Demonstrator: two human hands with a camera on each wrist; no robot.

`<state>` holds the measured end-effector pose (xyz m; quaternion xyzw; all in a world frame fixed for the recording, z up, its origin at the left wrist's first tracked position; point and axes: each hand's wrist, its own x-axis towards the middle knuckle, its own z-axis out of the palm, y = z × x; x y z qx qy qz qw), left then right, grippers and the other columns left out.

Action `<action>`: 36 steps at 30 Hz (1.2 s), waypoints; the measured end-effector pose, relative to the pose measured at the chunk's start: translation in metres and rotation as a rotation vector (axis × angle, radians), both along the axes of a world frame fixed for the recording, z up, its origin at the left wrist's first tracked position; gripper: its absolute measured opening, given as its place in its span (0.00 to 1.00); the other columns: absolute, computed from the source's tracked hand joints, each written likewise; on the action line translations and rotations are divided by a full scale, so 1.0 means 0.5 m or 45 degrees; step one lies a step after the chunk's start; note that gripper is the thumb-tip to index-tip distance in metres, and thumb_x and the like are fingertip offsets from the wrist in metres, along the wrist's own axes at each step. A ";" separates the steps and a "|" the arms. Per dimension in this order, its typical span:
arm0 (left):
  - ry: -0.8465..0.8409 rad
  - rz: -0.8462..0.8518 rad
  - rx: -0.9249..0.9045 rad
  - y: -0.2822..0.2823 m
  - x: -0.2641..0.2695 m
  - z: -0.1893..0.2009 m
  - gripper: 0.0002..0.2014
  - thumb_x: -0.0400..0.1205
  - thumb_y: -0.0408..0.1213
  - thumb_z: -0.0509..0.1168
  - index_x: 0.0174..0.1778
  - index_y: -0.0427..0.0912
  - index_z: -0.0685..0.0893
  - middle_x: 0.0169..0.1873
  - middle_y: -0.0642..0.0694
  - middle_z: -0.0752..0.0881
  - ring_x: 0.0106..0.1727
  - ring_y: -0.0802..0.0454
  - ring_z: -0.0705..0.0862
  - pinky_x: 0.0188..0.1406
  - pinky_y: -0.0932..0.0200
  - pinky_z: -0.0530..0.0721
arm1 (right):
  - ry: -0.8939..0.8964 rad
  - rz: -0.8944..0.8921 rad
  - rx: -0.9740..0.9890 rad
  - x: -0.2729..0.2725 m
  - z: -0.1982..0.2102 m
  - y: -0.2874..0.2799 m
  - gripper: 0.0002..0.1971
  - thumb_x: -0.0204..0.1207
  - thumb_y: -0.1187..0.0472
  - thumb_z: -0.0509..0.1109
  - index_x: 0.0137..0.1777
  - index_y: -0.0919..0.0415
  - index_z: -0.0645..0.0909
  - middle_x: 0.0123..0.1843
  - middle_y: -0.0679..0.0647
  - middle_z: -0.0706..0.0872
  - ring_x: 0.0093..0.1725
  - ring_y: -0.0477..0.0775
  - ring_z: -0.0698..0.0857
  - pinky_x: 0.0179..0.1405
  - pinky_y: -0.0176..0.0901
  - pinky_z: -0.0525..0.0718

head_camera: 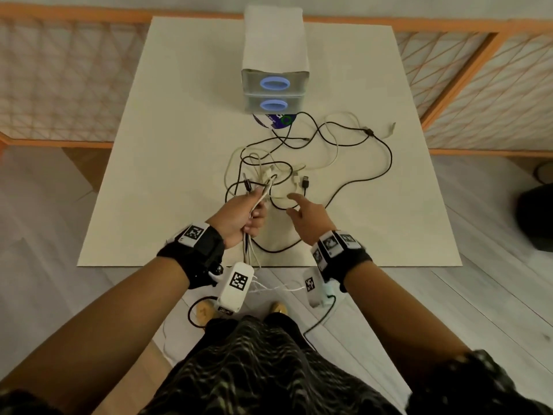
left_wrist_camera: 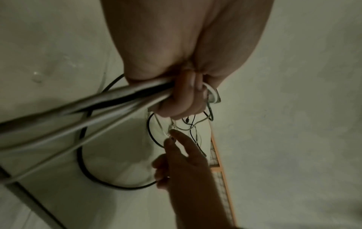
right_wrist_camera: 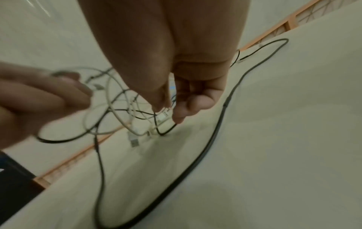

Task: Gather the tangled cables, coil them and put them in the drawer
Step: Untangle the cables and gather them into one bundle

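A tangle of black and white cables (head_camera: 269, 175) lies on a cream mat (head_camera: 167, 145). My left hand (head_camera: 245, 214) grips a bundle of several strands (left_wrist_camera: 98, 100), which hang down past the wrist. My right hand (head_camera: 302, 214) hovers beside it over the tangle, fingers spread and relaxed. In the right wrist view its fingertips (right_wrist_camera: 178, 120) sit next to a white plug (right_wrist_camera: 163, 117) without a clear grip. A long black cable (head_camera: 386, 163) loops out to the right. The small drawer unit (head_camera: 274, 70) stands at the back with both drawers closed.
A printed disc (head_camera: 276, 120) pokes out from under the drawer unit. Orange-framed lattice panels (head_camera: 59, 70) border the mat at the back and sides. A dark object (head_camera: 535, 217) sits on the floor at the right. Wrist-camera leads dangle below my hands.
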<state>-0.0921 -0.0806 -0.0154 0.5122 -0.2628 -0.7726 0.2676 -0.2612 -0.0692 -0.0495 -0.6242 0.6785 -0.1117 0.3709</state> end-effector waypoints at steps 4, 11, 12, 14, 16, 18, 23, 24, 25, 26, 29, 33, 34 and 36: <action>0.082 -0.067 -0.021 0.002 0.017 0.018 0.15 0.75 0.54 0.64 0.34 0.47 0.71 0.22 0.54 0.62 0.17 0.62 0.59 0.13 0.70 0.56 | 0.201 0.028 0.021 0.004 -0.037 -0.030 0.14 0.80 0.57 0.59 0.62 0.61 0.74 0.54 0.68 0.84 0.52 0.68 0.83 0.49 0.53 0.81; -0.143 -0.212 -0.063 -0.004 0.033 0.024 0.22 0.86 0.53 0.50 0.29 0.45 0.70 0.17 0.53 0.63 0.17 0.59 0.59 0.15 0.67 0.58 | 0.246 -0.011 -0.164 -0.032 -0.040 -0.017 0.11 0.82 0.62 0.59 0.56 0.68 0.77 0.54 0.68 0.81 0.51 0.69 0.82 0.50 0.54 0.80; -0.133 -0.206 -0.047 -0.006 0.033 0.023 0.24 0.86 0.54 0.50 0.27 0.46 0.69 0.16 0.53 0.62 0.17 0.59 0.58 0.15 0.67 0.56 | 0.184 -0.096 -0.240 -0.043 -0.032 -0.012 0.11 0.80 0.62 0.61 0.56 0.68 0.79 0.53 0.67 0.82 0.51 0.68 0.82 0.51 0.50 0.79; -0.093 -0.161 -0.031 -0.009 0.031 0.022 0.23 0.86 0.53 0.51 0.26 0.46 0.67 0.15 0.54 0.60 0.17 0.59 0.56 0.14 0.66 0.53 | 0.030 -0.295 -0.441 -0.063 -0.015 0.000 0.11 0.78 0.63 0.66 0.54 0.69 0.83 0.51 0.64 0.85 0.49 0.63 0.84 0.50 0.43 0.78; -0.057 -0.067 -0.062 -0.010 0.023 0.021 0.20 0.86 0.50 0.54 0.28 0.47 0.66 0.16 0.55 0.60 0.16 0.59 0.56 0.13 0.67 0.54 | -0.102 -0.428 -0.674 -0.074 0.015 0.013 0.08 0.76 0.67 0.67 0.51 0.68 0.85 0.47 0.61 0.87 0.43 0.58 0.85 0.47 0.35 0.81; -0.050 0.016 -0.131 -0.009 0.008 0.028 0.19 0.84 0.49 0.59 0.29 0.47 0.65 0.17 0.55 0.60 0.17 0.59 0.56 0.13 0.67 0.56 | -0.224 -0.473 -0.792 -0.069 0.055 0.034 0.07 0.76 0.69 0.67 0.52 0.64 0.83 0.43 0.57 0.87 0.40 0.54 0.86 0.43 0.26 0.79; -0.061 -0.046 -0.385 0.000 -0.054 0.064 0.16 0.72 0.51 0.69 0.27 0.49 0.71 0.20 0.55 0.62 0.19 0.60 0.59 0.17 0.67 0.59 | -0.502 -0.389 -0.748 0.009 0.124 0.095 0.15 0.75 0.68 0.70 0.58 0.59 0.72 0.41 0.46 0.87 0.41 0.40 0.86 0.41 0.23 0.80; -0.069 -0.084 -0.406 0.002 -0.066 0.070 0.12 0.73 0.50 0.70 0.31 0.48 0.77 0.21 0.54 0.66 0.20 0.60 0.62 0.19 0.67 0.61 | -0.538 -0.377 -0.733 0.023 0.126 0.102 0.16 0.75 0.68 0.70 0.59 0.57 0.71 0.41 0.44 0.87 0.41 0.38 0.87 0.41 0.24 0.81; -0.086 -0.110 -0.413 0.005 -0.075 0.075 0.10 0.74 0.49 0.69 0.35 0.47 0.81 0.22 0.53 0.70 0.21 0.59 0.66 0.20 0.66 0.63 | -0.577 -0.383 -0.716 0.033 0.128 0.106 0.17 0.75 0.68 0.69 0.59 0.56 0.69 0.41 0.42 0.87 0.41 0.37 0.87 0.41 0.25 0.82; -0.107 -0.114 -0.410 0.005 -0.082 0.078 0.10 0.77 0.48 0.68 0.37 0.46 0.82 0.22 0.53 0.72 0.22 0.59 0.68 0.21 0.66 0.64 | -0.612 -0.398 -0.705 0.038 0.127 0.108 0.17 0.76 0.68 0.69 0.59 0.53 0.68 0.41 0.40 0.86 0.41 0.37 0.87 0.41 0.27 0.84; -0.059 -0.046 -0.340 -0.003 -0.086 0.079 0.17 0.85 0.47 0.58 0.31 0.45 0.74 0.25 0.52 0.71 0.26 0.58 0.71 0.26 0.65 0.67 | -0.617 -0.346 -0.670 0.029 0.121 0.116 0.17 0.76 0.65 0.70 0.57 0.51 0.67 0.39 0.43 0.86 0.39 0.41 0.87 0.41 0.32 0.85; 0.399 0.165 -0.115 -0.013 -0.068 0.072 0.19 0.87 0.47 0.52 0.30 0.45 0.69 0.29 0.52 0.74 0.32 0.56 0.75 0.51 0.54 0.79 | -0.455 -0.213 -0.642 0.006 0.085 0.139 0.10 0.77 0.52 0.68 0.52 0.56 0.78 0.43 0.49 0.84 0.43 0.42 0.82 0.46 0.38 0.82; 0.497 0.199 -0.070 -0.012 -0.063 0.070 0.19 0.87 0.47 0.52 0.30 0.46 0.69 0.26 0.52 0.71 0.27 0.57 0.72 0.49 0.55 0.82 | -0.333 -0.232 -0.664 0.000 0.066 0.143 0.12 0.77 0.48 0.66 0.50 0.56 0.81 0.48 0.52 0.82 0.48 0.46 0.80 0.50 0.43 0.81; 0.568 0.201 -0.048 -0.009 -0.054 0.068 0.19 0.86 0.45 0.54 0.28 0.47 0.68 0.21 0.54 0.65 0.20 0.59 0.64 0.29 0.65 0.78 | 0.057 -0.268 -0.653 -0.014 0.023 0.144 0.12 0.74 0.45 0.67 0.46 0.51 0.84 0.58 0.57 0.78 0.57 0.58 0.75 0.55 0.51 0.78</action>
